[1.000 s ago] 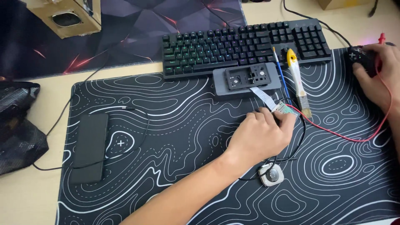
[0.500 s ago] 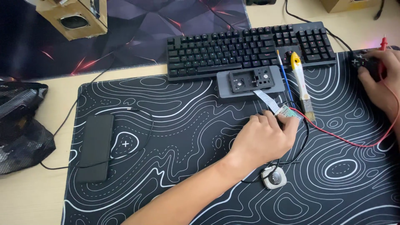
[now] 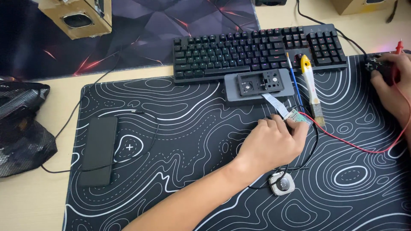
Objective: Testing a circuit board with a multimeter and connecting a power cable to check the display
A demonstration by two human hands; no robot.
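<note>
My left hand (image 3: 269, 143) reaches across the black desk mat (image 3: 180, 128), fingers closed on a small green circuit board (image 3: 301, 116). A white ribbon cable (image 3: 275, 104) links the board to a grey opened device (image 3: 259, 85) just below the keyboard (image 3: 257, 49). At the far right my right hand (image 3: 391, 87) grips a small black controller-like device (image 3: 373, 65). A red wire (image 3: 351, 143) runs from the board past this hand, and a red probe tip (image 3: 399, 45) sticks up behind it.
A yellow-handled brush (image 3: 310, 85) and a thin blue tool (image 3: 293, 77) lie right of the grey device. A small white round gadget (image 3: 281, 184) on a black cable sits below my left hand. A flat black slab (image 3: 98, 149), a mesh bag (image 3: 21, 124) and a cardboard box (image 3: 77, 15) are left.
The view has drifted slightly, so everything sits a little further right in frame. My left hand stays on the circuit board and my right hand stays on the black device.
</note>
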